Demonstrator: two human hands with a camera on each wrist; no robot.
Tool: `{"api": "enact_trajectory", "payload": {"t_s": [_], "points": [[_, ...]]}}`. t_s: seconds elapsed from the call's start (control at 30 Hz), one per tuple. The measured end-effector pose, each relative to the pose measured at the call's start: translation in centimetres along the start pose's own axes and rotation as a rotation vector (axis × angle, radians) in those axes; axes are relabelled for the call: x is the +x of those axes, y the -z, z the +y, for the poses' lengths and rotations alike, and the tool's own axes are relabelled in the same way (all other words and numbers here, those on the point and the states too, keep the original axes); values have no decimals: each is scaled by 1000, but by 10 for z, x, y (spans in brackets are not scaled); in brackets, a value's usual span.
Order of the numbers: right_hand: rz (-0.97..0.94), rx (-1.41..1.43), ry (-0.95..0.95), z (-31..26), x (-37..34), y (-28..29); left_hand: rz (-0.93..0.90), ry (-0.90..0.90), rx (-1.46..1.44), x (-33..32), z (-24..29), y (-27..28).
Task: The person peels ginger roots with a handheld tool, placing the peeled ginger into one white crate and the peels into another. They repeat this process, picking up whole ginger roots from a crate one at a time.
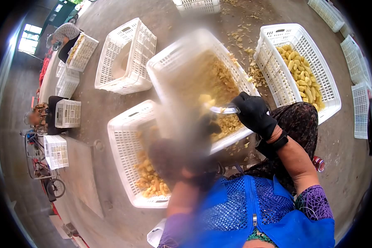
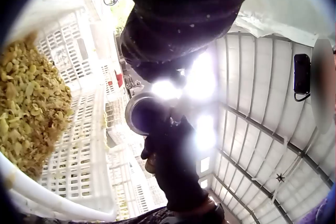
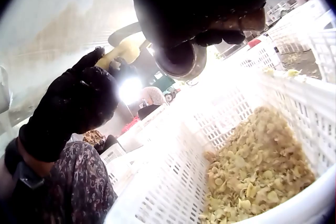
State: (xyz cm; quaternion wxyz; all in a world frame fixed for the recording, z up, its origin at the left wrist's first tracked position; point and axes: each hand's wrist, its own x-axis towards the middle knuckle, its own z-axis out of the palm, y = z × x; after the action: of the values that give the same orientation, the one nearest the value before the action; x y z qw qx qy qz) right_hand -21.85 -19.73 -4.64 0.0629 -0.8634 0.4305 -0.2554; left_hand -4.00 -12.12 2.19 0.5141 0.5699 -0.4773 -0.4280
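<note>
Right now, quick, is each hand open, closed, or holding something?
Left hand: closed, holding a pale yellow piece of produce.
Right hand: closed, holding a bladed tool.

We are finding no text, label, brand, number or sign that can be read in any of the three views. We are seeing a red can [image 1: 319,163] on the floor, but its surface is showing too small for us to make out lettering.
</note>
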Motion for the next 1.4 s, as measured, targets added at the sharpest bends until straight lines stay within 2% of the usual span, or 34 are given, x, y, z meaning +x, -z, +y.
{"api": "enact_trajectory", "payload": {"t_s": [0.03, 0.07, 0.1, 0.13, 0.27, 0.33, 0.37, 0.4, 0.43, 0.47, 0.5, 0.53, 0.6, 0.67, 0.73, 0.87, 0.97, 1.03, 1.07, 1.13, 1.17, 1.23, 1.27, 1.33, 1.4], "points": [[2, -22, -3, -1, 1, 1, 53, 328, -535, 1, 11, -1], [2, -22, -3, -1, 1, 0, 52, 328, -535, -3, -6, 0], [13, -12, -7, -1, 1, 0, -22, 134, -493, -9, -37, 2], [24, 0, -9, 0, 2, -2, -93, -61, -448, -9, -41, 3], [50, 120, -24, -2, 4, -4, -8, 0, -617, -4, -42, 5], [209, 470, -107, -4, 11, 7, 107, -142, -241, -5, -35, 4], [160, 627, -250, -8, 12, 12, 111, -140, -240, -4, -25, 6], [160, 628, -250, -5, 9, 7, 75, -39, -83, -2, -11, 11], [113, 625, -166, -3, 8, 1, 36, 61, 75, 0, -4, 13], [66, 619, -84, 0, 6, -2, 1, 106, 146, 0, 0, 13], [89, 741, -86, -2, 1, -5, -20, 121, 168, 1, 2, 12], [92, 743, -86, -7, 4, 1, -41, 134, 185, 2, 3, 12], [42, 545, -42, -15, 9, 19, -59, 133, 195, 2, 1, 8], [22, 517, -57, -16, 9, 19, -74, 140, 193, 3, 0, 7], [-35, 369, 14, -12, 6, 18, -87, 147, 196, 3, 1, 6], [-1, 362, 58, -13, 5, 24, -113, 188, 178, 3, 0, 3], [0, 334, 86, -11, 5, 24, -122, 197, 158, 1, -22, 3], [-25, 291, 108, -11, 6, 25, -81, -285, 594, -4, -61, 2], [-26, 294, 103, -10, 5, 23, -85, -281, 596, -1, -38, 2], [-73, 319, 109, -8, 4, 20, -125, 288, 214, 1, 10, 5], [-73, 320, 106, -7, 5, 20, -127, 290, 215, 0, 14, 4], [-119, 427, 122, -7, 9, 23, -67, 61, 362, -5, 17, 4], [-117, 424, 120, -6, 9, 21, -70, 58, 361, -3, 18, 4], [-57, 464, 114, -3, 8, 14, -145, 248, 498, 1, 18, 5], [-69, 375, 80, -2, 8, 17, -133, 188, 496, -1, 13, 6]]}}
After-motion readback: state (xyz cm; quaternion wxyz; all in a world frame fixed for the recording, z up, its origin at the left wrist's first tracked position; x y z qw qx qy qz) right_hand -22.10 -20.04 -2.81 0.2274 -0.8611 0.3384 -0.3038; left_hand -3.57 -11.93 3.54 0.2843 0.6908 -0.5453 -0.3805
